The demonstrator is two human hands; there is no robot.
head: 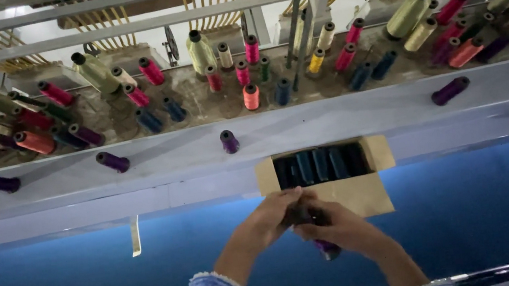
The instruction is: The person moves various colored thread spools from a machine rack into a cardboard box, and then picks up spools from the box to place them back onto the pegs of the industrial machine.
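Both my hands meet over the blue fabric, just below an open cardboard box (352,193) holding several dark blue thread spools (319,165). My left hand (274,215) and my right hand (337,224) together grip a dark spool (327,248) whose purple end sticks out below my right palm. The upper part of the spool is hidden between my fingers. Blue patterned sleeves cover both my forearms.
Blue fabric (90,279) stretches across the machine bed. A grey shelf (329,117) above carries purple spools (229,141) on pegs. Behind it stand several pink, orange, olive and blue spools (251,97) under metal rails. A paper tag (135,235) hangs at left.
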